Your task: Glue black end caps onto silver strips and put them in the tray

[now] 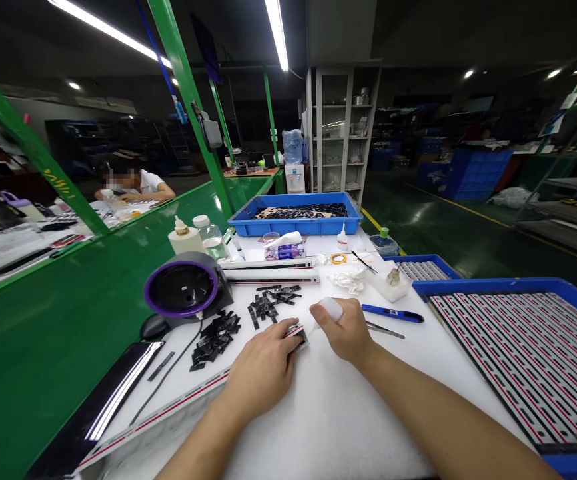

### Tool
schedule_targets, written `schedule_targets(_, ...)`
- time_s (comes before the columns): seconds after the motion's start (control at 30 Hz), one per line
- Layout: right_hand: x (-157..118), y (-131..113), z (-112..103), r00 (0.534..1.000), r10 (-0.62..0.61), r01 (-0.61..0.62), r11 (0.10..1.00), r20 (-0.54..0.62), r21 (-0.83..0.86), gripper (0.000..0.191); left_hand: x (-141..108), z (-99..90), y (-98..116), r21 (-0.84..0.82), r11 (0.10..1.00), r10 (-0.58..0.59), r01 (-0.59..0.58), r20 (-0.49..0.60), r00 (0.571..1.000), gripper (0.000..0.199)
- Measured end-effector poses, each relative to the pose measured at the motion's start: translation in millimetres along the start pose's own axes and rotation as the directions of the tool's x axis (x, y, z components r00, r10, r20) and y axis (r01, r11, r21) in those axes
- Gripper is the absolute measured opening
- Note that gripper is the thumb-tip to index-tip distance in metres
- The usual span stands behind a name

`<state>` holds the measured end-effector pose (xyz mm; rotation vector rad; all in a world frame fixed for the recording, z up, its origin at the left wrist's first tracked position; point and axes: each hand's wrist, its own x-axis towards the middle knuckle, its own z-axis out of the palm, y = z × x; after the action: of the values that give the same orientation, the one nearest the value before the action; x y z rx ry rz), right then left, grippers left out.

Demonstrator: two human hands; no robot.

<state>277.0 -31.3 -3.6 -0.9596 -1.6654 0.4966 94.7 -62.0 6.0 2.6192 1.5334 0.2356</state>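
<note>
My left hand [262, 365] is closed over the far end of a long white rail [166, 411] with a red line, which runs back toward me at the lower left. In my right hand [352, 335] is a small white squeeze bottle [331, 308], tilted toward the rail's end; its tip is hard to make out. Black flat pieces lie in one pile [214, 339] left of my left hand and another pile [268, 303] just beyond it. Tweezers [386, 330] and a blue utility knife [393, 314] rest beyond my right hand.
A purple-rimmed round device [181, 285] stands at left, beside bottles [210, 237]. At the back is a blue bin [296, 227] of black pieces. On the right, a blue tray [508, 285] holds several striped rails. Another person [156, 187] sits beyond the green partition [118, 287].
</note>
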Motion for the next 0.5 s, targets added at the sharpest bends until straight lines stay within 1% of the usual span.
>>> schedule_targets(0.37,0.4,-0.4,0.1,0.999,0.02,-0.02,1.0,0.029,0.01,0.046,0.3,-0.3,0.1,0.003,1.0,0.007,-0.007,0.002,1.0,0.033)
schedule_targets(0.5,0.7,-0.7,0.2,1.0,0.01,-0.011,1.0,0.025,0.015,0.047,0.7,-0.4,0.0,0.0,1.0,0.008,-0.008,0.002,1.0,0.033)
